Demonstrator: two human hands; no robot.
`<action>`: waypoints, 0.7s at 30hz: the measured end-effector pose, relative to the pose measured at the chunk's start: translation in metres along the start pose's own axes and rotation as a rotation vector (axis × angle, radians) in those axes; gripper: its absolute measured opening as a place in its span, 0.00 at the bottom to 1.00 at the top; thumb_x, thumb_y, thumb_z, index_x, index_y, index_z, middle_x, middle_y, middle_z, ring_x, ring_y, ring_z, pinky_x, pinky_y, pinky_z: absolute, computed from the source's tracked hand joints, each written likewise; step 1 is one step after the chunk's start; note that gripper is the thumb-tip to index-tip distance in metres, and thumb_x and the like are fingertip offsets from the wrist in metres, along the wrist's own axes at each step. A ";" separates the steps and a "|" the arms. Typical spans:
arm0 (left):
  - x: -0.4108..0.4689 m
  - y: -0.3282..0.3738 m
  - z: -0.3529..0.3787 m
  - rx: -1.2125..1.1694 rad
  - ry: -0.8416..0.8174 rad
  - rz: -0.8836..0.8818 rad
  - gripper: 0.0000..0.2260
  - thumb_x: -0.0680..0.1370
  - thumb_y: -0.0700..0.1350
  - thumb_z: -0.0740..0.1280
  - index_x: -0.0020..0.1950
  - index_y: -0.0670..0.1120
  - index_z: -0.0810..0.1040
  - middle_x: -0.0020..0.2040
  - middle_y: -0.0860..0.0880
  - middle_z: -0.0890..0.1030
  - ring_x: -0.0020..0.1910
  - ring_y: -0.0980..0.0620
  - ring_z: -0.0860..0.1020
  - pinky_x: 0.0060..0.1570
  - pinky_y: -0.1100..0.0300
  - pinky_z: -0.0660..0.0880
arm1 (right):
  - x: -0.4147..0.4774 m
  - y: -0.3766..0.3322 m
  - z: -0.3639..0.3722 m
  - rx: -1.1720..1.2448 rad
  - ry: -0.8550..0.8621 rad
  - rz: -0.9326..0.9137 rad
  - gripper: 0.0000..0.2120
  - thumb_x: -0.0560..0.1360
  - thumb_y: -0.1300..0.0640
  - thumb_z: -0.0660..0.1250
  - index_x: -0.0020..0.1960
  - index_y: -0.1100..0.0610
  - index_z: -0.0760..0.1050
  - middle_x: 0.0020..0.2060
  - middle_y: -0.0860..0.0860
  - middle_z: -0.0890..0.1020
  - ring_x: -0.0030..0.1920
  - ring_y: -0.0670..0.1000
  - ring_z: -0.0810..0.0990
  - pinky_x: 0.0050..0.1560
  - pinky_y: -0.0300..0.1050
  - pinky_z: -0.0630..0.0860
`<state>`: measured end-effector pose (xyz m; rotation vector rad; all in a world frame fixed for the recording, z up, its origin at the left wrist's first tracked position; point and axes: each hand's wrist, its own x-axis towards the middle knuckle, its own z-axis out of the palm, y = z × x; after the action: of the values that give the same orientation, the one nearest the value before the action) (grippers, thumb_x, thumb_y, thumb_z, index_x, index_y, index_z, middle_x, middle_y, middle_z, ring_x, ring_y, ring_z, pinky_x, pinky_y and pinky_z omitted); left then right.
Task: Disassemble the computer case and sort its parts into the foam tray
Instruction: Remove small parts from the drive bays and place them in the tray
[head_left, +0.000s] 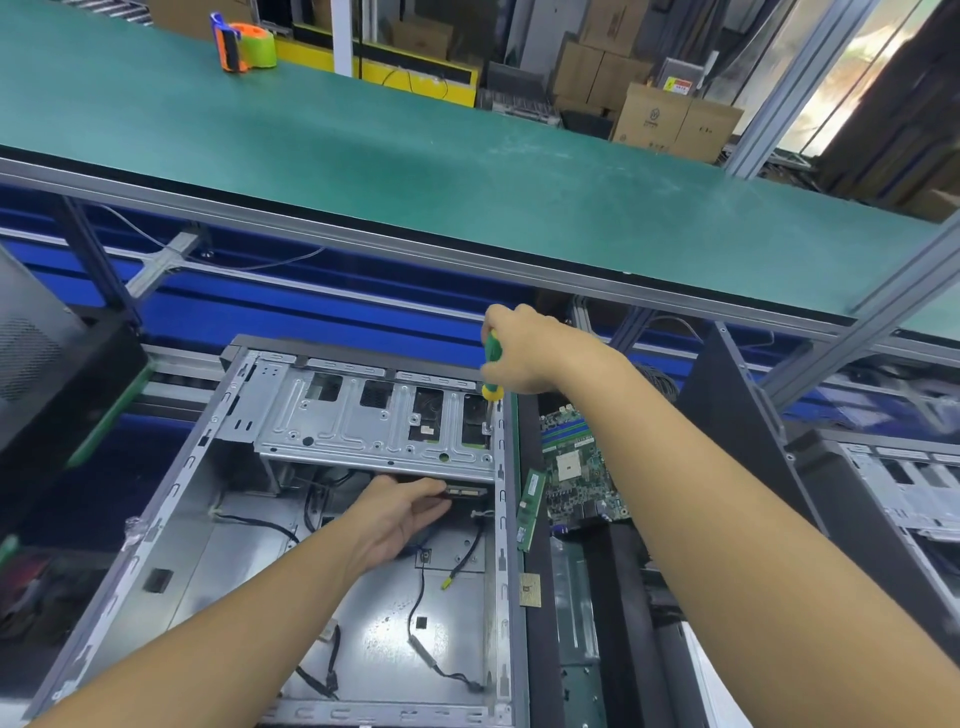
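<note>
An open grey computer case (156, 519) lies on its side in front of me, loose black cables on its floor. A silver drive cage (374, 415) spans its far end. My right hand (524, 348) grips a green and yellow screwdriver (491, 371), held upright with its tip at the cage's right end. My left hand (395, 514) reaches under the cage, fingers curled round the edge of a dark drive (467, 491) mounted there. Right of the case, a black foam tray (618, 571) holds a motherboard (576, 467), a green memory stick (530, 506) and a small CPU chip (530, 590).
A long green conveyor belt (415, 156) runs across behind the case, with an orange and green tape dispenser (244, 44) at its far left. Another black case (47, 374) stands at the left and one more open case (909, 493) at the right. Cardboard boxes (670, 119) sit beyond the belt.
</note>
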<state>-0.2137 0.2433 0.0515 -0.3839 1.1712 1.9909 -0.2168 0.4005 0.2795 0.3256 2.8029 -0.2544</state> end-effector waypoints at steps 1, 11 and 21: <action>0.000 0.000 0.000 -0.004 0.004 -0.003 0.18 0.74 0.29 0.71 0.61 0.30 0.72 0.46 0.37 0.83 0.43 0.45 0.84 0.44 0.56 0.82 | 0.001 0.000 0.002 -0.012 0.028 0.021 0.18 0.81 0.46 0.62 0.65 0.55 0.66 0.54 0.54 0.72 0.52 0.59 0.75 0.45 0.51 0.72; -0.005 0.004 -0.005 0.162 -0.012 -0.062 0.20 0.76 0.36 0.73 0.64 0.31 0.71 0.54 0.37 0.84 0.51 0.42 0.84 0.45 0.55 0.82 | 0.003 0.003 -0.002 0.074 0.119 0.114 0.08 0.81 0.61 0.57 0.57 0.62 0.71 0.50 0.60 0.79 0.30 0.57 0.72 0.33 0.44 0.68; -0.043 0.081 0.010 1.086 -0.291 0.009 0.13 0.76 0.53 0.72 0.45 0.45 0.76 0.32 0.49 0.78 0.24 0.53 0.71 0.22 0.64 0.66 | -0.007 0.013 -0.019 0.097 0.157 0.099 0.08 0.82 0.56 0.58 0.56 0.60 0.70 0.47 0.58 0.80 0.26 0.58 0.79 0.30 0.43 0.74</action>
<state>-0.2451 0.2099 0.1314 0.4477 1.8150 1.0990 -0.2122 0.4151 0.2978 0.5275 2.9227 -0.3568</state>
